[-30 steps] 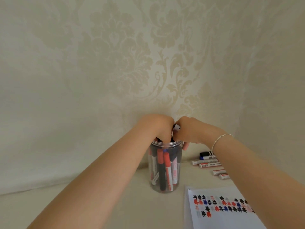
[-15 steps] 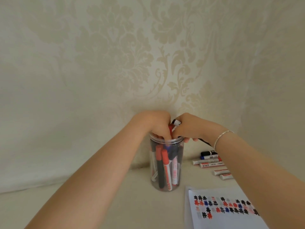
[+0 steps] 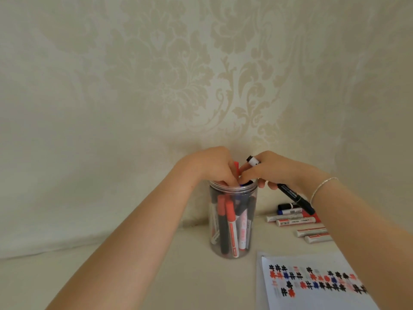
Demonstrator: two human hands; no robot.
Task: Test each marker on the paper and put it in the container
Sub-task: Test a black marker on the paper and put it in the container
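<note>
Clear plastic jar (image 3: 232, 247) is standing mid-table, packed with upright markers, count unclear through the wall. Left hand (image 3: 214, 168) is curling its fingers into the jar mouth, touching a red marker (image 3: 236, 166). Right hand (image 3: 274, 171) is gripping one black marker (image 3: 295, 198), tilted, above the rim. Six loose markers (image 3: 295, 220) are lying toward the table's right edge. One paper (image 3: 312, 285) with coloured test marks is sitting at the near right corner.

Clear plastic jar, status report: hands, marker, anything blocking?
Left hand fingers inside clear plastic jar. Right hand grips black marker beside the rim, not in. Jar crowded with markers; loose markers wait on table.
</note>
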